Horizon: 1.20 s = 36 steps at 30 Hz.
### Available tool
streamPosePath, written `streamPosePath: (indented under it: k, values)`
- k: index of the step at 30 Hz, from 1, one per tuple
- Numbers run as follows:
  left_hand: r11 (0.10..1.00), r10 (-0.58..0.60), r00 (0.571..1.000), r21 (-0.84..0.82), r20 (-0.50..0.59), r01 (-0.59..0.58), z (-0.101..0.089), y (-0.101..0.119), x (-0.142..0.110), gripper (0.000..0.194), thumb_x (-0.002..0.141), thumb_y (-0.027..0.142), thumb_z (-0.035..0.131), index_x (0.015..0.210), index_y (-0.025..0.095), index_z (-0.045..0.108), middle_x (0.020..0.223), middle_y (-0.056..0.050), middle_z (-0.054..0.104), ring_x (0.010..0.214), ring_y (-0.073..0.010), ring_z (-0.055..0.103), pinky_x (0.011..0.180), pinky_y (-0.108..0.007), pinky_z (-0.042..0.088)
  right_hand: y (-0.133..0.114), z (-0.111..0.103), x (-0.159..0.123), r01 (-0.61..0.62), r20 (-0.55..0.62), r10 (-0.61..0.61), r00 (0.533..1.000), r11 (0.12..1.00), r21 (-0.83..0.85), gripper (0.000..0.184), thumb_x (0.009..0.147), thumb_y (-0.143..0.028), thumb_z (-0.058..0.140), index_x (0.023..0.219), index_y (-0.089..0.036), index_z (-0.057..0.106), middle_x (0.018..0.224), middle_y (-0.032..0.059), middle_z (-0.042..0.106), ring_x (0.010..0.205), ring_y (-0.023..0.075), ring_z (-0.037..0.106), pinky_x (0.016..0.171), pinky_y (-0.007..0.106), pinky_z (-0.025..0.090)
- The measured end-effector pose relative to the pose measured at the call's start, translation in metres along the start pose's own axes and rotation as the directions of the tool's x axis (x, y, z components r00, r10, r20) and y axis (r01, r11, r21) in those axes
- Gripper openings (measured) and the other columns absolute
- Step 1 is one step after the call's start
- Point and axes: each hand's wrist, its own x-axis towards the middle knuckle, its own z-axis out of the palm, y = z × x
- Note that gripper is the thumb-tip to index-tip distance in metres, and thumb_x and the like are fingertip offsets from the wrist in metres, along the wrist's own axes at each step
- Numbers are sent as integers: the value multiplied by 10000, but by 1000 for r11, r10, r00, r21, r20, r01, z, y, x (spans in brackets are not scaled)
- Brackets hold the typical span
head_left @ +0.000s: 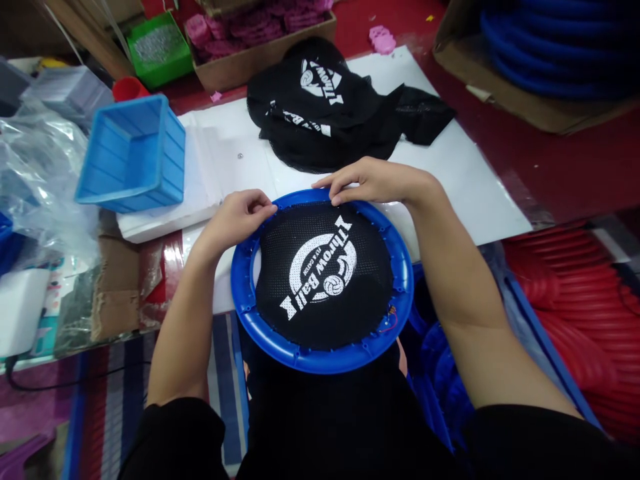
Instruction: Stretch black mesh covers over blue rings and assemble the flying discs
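Note:
A blue plastic ring rests against my lap at the table's near edge. A black mesh disc printed "Throw Ball" in white is stretched across it. My left hand pinches the mesh edge at the ring's upper left rim, fingers closed. My right hand presses its fingertips together on the mesh edge at the ring's top. Small red wires show at the ring's lower right.
A pile of black printed mesh pieces lies on the white sheet behind the ring. A blue plastic bin stands at the left. Cardboard boxes hold pink parts and blue rings. Red rings are stacked at the right.

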Motion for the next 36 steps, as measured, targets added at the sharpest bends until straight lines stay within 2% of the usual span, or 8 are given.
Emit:
streamPosePath:
  k: [4,6,9,11,15,25,31,36]
  values:
    - [949,298,949,140,-106,-282,11,9,-2,128,967,332,683,908,218,678,910,-47,693,846,-207,621,813,-360,512,5,1,4,71,-38,-72,997,997,-32,273,936,-476,734,950,-223,834,1424,72,758,1317,302,687,1130,454,496]
    - [882,430,902,231,-32,-412,15,15,-1,126,986,298,662,1075,224,713,1164,-93,714,1091,-262,649,1003,-423,522,6,2,7,102,-45,-104,994,994,-43,274,955,-473,718,975,-222,827,1411,77,761,1266,280,700,1091,433,505]
    - [823,473,873,294,119,-486,16,21,2,315,1024,275,608,1326,247,689,1388,-122,682,1290,-314,613,1135,-497,465,3,7,10,130,-58,-132,990,991,-39,269,980,-450,690,1023,-215,815,1371,82,775,1191,252,712,1045,409,511]
    - [819,461,868,288,184,-496,15,22,2,307,1053,303,576,1328,244,699,1310,-114,732,1216,-307,661,1092,-484,484,-2,13,13,143,-45,-144,989,989,-24,260,985,-428,679,1044,-210,809,1348,88,784,1185,251,713,1041,404,509]
    - [827,468,850,219,242,-518,13,18,-1,217,1065,302,564,1114,224,760,1040,-73,775,965,-242,708,941,-395,528,-13,25,18,145,36,-143,989,989,-35,234,999,-386,641,1079,-230,796,1367,73,779,1183,237,717,1035,397,511]
    - [907,407,909,75,89,-414,13,18,-8,122,1030,235,615,966,213,716,967,-44,760,899,-192,683,875,-345,527,-26,16,6,19,118,-11,993,998,-61,324,907,-542,738,986,-233,794,1456,75,734,1303,304,680,1068,432,521]
    - [934,347,936,67,60,-350,16,17,-6,142,1027,254,606,943,210,713,935,-41,769,866,-193,680,836,-343,511,-28,16,3,63,88,-54,995,992,-109,246,954,-449,660,973,-244,794,1303,70,796,1276,300,694,1051,448,530]
    - [949,308,951,62,25,-309,17,16,-1,160,1029,267,594,945,210,718,956,-48,780,884,-198,684,868,-354,512,-29,17,1,29,36,-23,999,984,-175,339,934,-550,674,913,-234,797,1375,82,763,1180,314,709,1024,474,525]
